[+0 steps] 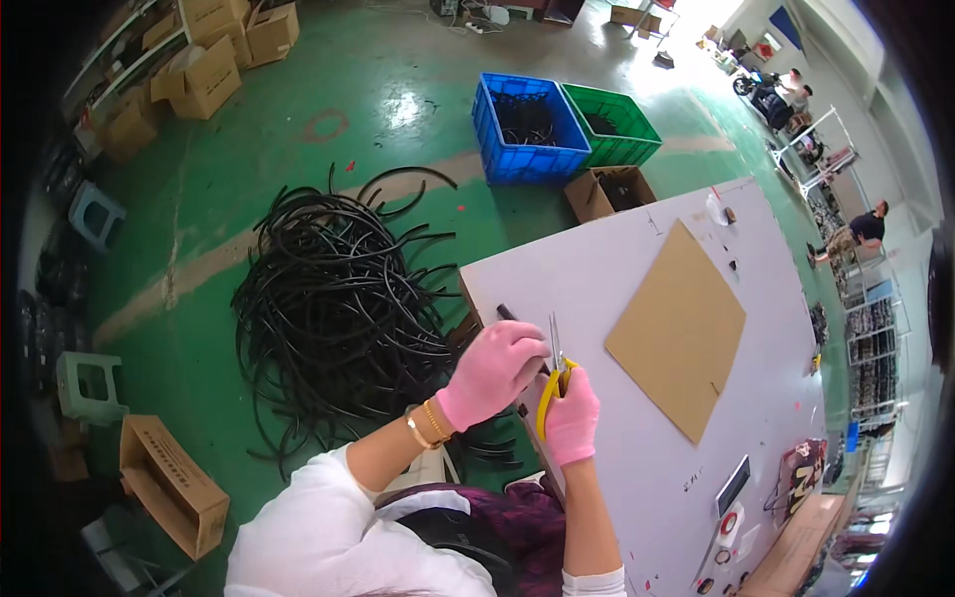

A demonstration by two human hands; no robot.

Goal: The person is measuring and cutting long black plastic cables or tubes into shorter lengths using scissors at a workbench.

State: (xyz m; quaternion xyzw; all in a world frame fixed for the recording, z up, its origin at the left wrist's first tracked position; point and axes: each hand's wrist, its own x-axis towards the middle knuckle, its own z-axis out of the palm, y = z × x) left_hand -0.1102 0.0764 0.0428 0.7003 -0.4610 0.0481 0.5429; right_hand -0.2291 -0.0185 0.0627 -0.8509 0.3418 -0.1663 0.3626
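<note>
Left hand, pink-gloved: fingers bunched on a black tube, one end of which shows beyond the knuckles; the underside of the grip is hidden. Right hand, also pink-gloved: closed round the yellow handles of a pair of scissors, blades pointing away from the body. Hands close together; cannot tell whether blades touch tube.

Tube is over the near-left part of the white bench. Handling (judged): light, springy, not fragile; smooth, perhaps slippery. Best hold: a pinch close to the blades, fingertips off the blade line.

Edges: bench's left edge runs just beside and under the left wrist. Room to the right lies between the scissors and a tan cardboard sheet, set diamond-wise.

Farther out: tangled heap of black tubing on the green floor, left of bench; blue crate and green crate beyond the far edge.
</note>
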